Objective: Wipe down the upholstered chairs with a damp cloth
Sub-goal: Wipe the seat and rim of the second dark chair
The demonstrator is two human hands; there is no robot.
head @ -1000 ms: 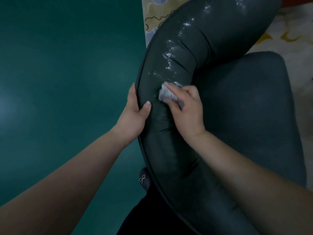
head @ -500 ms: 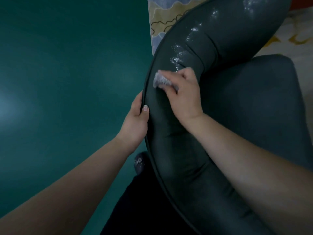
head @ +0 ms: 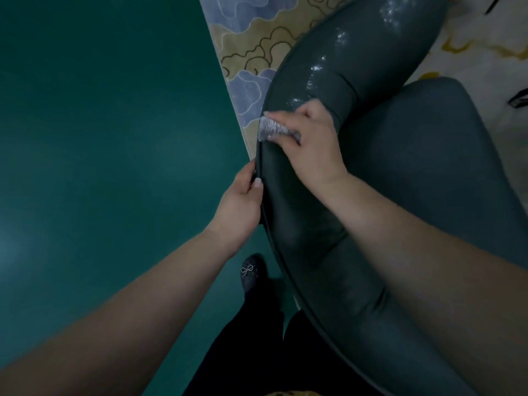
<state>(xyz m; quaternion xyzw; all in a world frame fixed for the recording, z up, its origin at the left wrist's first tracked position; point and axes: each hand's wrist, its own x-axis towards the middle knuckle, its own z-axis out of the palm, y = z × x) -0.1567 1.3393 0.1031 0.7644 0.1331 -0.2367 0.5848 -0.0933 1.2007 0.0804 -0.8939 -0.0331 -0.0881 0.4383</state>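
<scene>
A dark grey upholstered chair fills the right half of the head view, with its curved padded backrest arching from bottom centre to top right. Wet streaks glisten on the upper backrest. My right hand holds a small grey cloth and presses it on the backrest near its outer rim. My left hand grips the rim of the backrest just below, thumb on top and fingers behind the edge.
A teal floor covers the left side. A patterned rug in beige and pale blue lies under the chair. My dark slipper with a bow and my black trousers show at bottom centre.
My right hand has slid the cloth up along the backrest and out toward its rim. My left hand has stayed gripping the rim, and the view has shifted a little.
</scene>
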